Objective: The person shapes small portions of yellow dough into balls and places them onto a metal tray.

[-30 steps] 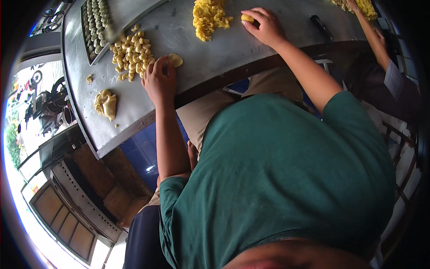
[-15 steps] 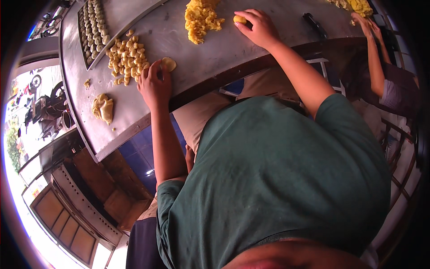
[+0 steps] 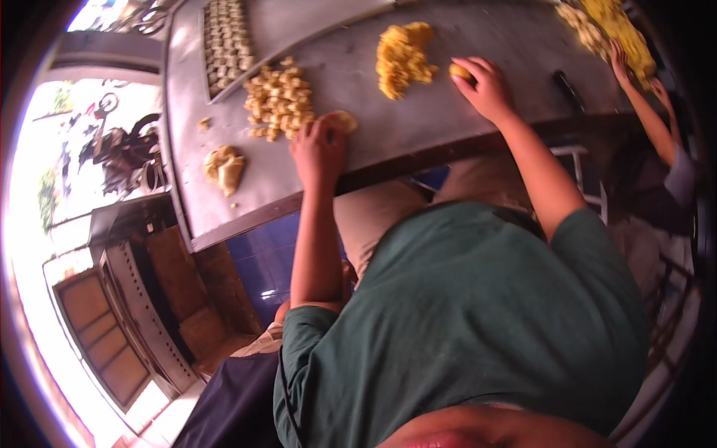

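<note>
Both hands sit much as half a second ago. Left hand (image 3: 320, 149) presses flat a pale dough disc (image 3: 342, 119) at upper centre; right hand (image 3: 487, 88) cups a yellow filling ball (image 3: 460, 72). Even pressure should keep the disc round.

A grey metal desk (image 3: 463, 119) carries a heap of pale dough cubes (image 3: 279, 101), a tray of small pieces (image 3: 226, 45) at its far left, a lump of dough (image 3: 224, 168) near the left edge, a yellow pile (image 3: 403, 58) mid-desk, another yellow heap (image 3: 616, 26) far right, and a dark knife (image 3: 570, 91).
</note>
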Tool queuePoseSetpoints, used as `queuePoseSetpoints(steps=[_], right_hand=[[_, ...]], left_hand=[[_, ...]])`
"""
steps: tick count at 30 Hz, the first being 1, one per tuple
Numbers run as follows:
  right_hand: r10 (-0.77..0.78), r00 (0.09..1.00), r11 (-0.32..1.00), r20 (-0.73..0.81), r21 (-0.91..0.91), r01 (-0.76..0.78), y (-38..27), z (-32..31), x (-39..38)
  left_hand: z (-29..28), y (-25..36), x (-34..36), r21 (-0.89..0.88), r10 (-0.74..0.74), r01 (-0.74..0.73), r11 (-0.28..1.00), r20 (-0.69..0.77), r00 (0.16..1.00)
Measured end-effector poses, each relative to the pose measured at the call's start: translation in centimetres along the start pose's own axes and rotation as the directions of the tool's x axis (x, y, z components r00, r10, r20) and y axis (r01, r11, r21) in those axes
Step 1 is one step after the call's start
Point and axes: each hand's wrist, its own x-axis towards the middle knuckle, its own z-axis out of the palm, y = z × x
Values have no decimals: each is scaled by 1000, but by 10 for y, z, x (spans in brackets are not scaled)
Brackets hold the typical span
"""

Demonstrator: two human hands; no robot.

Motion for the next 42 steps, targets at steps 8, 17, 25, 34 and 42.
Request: queuePoseSetpoints(steps=[8,17,25,34,42], right_hand=[[-17,1000,999,-12,36,18,-4,3,0],[10,999,999,35,53,-12,-2,1,3],[26,997,998,72,58,-30,12,9,2],[113,993,991,16,75,-114,6,4,5],[128,991,988,49,84,-132,8,7,4]], left_hand=[[-14,8,-5,-21,-105,107,994,74,992],[-11,6,-6,-15,-115,117,993,88,989],[3,-10,2,-20,-31,33,999,81,996],[7,-11,2,30,31,-33,999,49,998],[11,-16,2,35,-2,-1,999,75,997]])
